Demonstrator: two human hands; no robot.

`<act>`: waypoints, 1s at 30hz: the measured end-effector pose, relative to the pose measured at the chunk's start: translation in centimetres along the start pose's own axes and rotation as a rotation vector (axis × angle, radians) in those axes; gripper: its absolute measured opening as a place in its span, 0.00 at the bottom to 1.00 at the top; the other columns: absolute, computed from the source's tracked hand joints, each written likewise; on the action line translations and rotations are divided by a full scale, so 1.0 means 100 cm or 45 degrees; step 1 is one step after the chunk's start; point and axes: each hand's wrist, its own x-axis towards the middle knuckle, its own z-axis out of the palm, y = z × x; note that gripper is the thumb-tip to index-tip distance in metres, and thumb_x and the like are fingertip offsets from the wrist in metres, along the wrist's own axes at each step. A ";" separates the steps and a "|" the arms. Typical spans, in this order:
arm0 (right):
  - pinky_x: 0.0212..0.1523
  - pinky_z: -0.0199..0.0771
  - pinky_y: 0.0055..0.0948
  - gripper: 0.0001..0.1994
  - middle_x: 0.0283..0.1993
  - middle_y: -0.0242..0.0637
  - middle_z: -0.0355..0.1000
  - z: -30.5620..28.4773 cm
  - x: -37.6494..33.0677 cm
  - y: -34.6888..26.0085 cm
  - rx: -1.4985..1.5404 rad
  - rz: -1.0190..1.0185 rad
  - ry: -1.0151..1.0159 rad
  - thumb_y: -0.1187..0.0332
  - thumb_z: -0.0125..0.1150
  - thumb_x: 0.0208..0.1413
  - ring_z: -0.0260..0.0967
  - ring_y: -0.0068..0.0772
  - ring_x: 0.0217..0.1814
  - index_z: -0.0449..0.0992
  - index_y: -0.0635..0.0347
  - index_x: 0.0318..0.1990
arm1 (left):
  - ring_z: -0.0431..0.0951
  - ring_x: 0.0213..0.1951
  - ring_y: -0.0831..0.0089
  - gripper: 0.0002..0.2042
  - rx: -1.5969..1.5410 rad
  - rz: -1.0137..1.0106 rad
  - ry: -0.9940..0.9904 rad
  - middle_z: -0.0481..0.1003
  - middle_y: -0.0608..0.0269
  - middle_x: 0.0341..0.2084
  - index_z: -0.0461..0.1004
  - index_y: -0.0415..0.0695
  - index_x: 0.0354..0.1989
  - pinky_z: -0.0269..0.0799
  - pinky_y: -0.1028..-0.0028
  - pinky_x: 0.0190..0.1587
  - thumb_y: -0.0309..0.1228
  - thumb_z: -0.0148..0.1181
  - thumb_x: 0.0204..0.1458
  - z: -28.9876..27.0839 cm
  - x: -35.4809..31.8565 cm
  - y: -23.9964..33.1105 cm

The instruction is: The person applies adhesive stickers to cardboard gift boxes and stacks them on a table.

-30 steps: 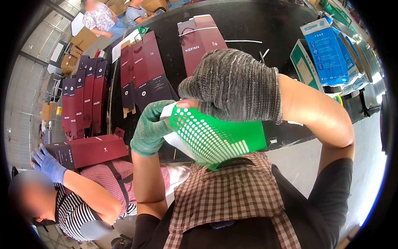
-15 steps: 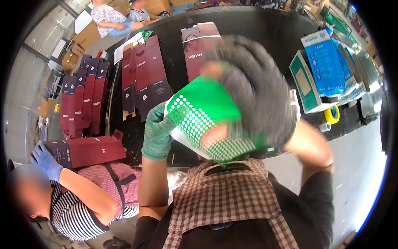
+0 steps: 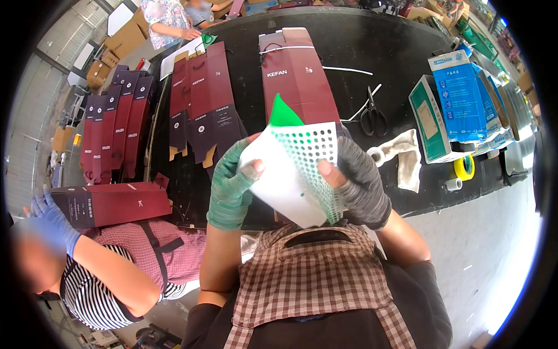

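In front of my chest I hold a bent sheet (image 3: 279,174), white on the side toward me and green on the other, with rows of small round holes or dots across its right part. My left hand (image 3: 232,186), in a green glove with bare fingertips, is closed on its left edge, thumb on the white side. My right hand (image 3: 361,189), in a dark grey glove, pinches the dotted right edge with a bare thumb. A green corner (image 3: 283,112) sticks up at the top. Behind the sheet lies a stack of flat maroon boxes (image 3: 296,81) tied with a white band.
On the black table (image 3: 383,46) lie scissors (image 3: 372,116), white strips, a white cloth (image 3: 407,160) and yellow tape (image 3: 464,167). Blue and green boxes (image 3: 459,96) stand right. More maroon boxes (image 3: 206,81) lie left, where a co-worker's blue-gloved hand (image 3: 55,218) touches a maroon box (image 3: 125,203).
The sheet has turned from its green side to mostly white. My right hand has come down from above it to its right edge. The scissors and cloth now show.
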 end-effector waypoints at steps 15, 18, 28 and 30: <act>0.49 0.69 0.27 0.19 0.47 0.36 0.73 -0.002 -0.018 0.026 0.131 0.030 -0.015 0.63 0.56 0.61 0.70 0.26 0.48 0.68 0.62 0.55 | 0.74 0.46 0.77 0.18 0.248 -0.112 -0.111 0.75 0.63 0.45 0.70 0.38 0.53 0.68 0.76 0.49 0.28 0.58 0.54 -0.011 -0.005 -0.010; 0.53 0.67 0.27 0.20 0.50 0.34 0.72 -0.008 -0.018 0.029 0.310 0.247 -0.028 0.64 0.58 0.60 0.68 0.25 0.51 0.68 0.60 0.57 | 0.74 0.46 0.75 0.15 0.208 0.000 -0.044 0.75 0.63 0.44 0.72 0.37 0.51 0.69 0.74 0.50 0.25 0.58 0.54 -0.012 0.001 -0.024; 0.57 0.64 0.29 0.19 0.51 0.35 0.71 -0.009 -0.015 0.034 0.599 0.347 -0.007 0.65 0.57 0.59 0.66 0.25 0.54 0.69 0.62 0.55 | 0.73 0.49 0.70 0.32 -0.143 -0.072 -0.136 0.73 0.60 0.47 0.65 0.38 0.55 0.68 0.68 0.53 0.44 0.68 0.46 0.019 0.006 -0.035; 0.57 0.64 0.29 0.18 0.51 0.35 0.72 -0.012 -0.012 0.030 0.653 0.319 -0.012 0.65 0.57 0.59 0.67 0.26 0.54 0.69 0.62 0.55 | 0.73 0.49 0.70 0.34 -0.135 -0.123 -0.194 0.73 0.60 0.47 0.64 0.37 0.57 0.68 0.68 0.53 0.43 0.69 0.45 0.021 0.009 -0.022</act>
